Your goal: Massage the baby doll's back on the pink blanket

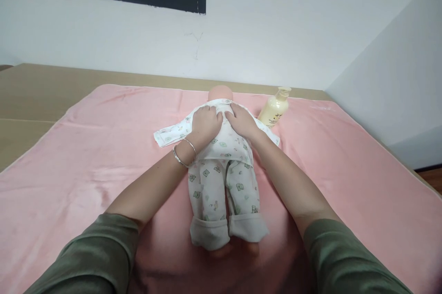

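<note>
One doll (226, 149) beneath both hands (206, 123)

Left hand (207, 124) and right hand (243, 122) laid on the upper body of a doll (226, 150) in printed clothes (211, 188), pink blanket (103, 160) beneath it, yellowish bottle (274, 109) beside it, white wall (262, 31) beyond its head (220, 93).

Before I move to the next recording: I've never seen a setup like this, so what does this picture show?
No machine: one camera, worn on a person's head, looks forward and down as they work bare-handed. The left hand and right hand rest on the upper body of a clothed doll. Neither hand fully shows, so I can't tell whether they grip it. The doll lies on a pink blanket, with a pale yellow bottle near it on the right.
</note>
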`<state>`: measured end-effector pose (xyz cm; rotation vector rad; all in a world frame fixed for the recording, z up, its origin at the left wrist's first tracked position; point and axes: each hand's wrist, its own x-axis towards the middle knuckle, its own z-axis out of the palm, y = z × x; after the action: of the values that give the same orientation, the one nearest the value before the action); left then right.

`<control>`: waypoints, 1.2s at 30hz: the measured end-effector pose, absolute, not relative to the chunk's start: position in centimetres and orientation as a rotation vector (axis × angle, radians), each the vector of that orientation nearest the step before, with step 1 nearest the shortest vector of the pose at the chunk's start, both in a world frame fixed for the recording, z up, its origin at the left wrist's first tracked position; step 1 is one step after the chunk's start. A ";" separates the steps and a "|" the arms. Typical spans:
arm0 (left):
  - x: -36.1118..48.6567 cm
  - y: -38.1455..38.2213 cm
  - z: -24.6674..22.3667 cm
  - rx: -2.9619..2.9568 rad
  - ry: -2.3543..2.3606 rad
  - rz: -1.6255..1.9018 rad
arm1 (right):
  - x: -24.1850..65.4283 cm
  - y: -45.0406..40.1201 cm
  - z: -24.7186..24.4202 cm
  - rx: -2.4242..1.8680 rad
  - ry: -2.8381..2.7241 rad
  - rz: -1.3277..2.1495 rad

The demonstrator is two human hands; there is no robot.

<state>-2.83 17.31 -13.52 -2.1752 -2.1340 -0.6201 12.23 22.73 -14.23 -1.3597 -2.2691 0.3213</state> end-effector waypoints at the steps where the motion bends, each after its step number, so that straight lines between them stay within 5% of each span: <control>1: -2.5 16.9 -13.2 -2.192 -2.096 -0.576 | 12.4 22.8 -14.1 -1.348 -2.289 0.331; 13: -3.6 17.7 -12.2 -2.276 -2.295 -0.682 | 8.6 16.1 -11.8 -1.642 -2.410 -0.138; 22: -1.8 15.7 -10.9 -2.155 -2.374 -0.425 | 10.7 20.3 -12.2 -1.635 -2.233 0.284; 32: -4.2 18.4 -12.9 -2.330 -2.220 -0.751 | 9.2 16.7 -12.0 -1.564 -2.370 0.059; 36: -3.6 17.5 -12.2 -2.276 -2.280 -0.624 | 9.7 17.6 -12.0 -1.546 -2.349 0.181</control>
<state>-3.63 17.47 -12.17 -2.2756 -2.2796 -0.6236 9.71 17.59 -12.03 -1.5463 -2.3491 0.1806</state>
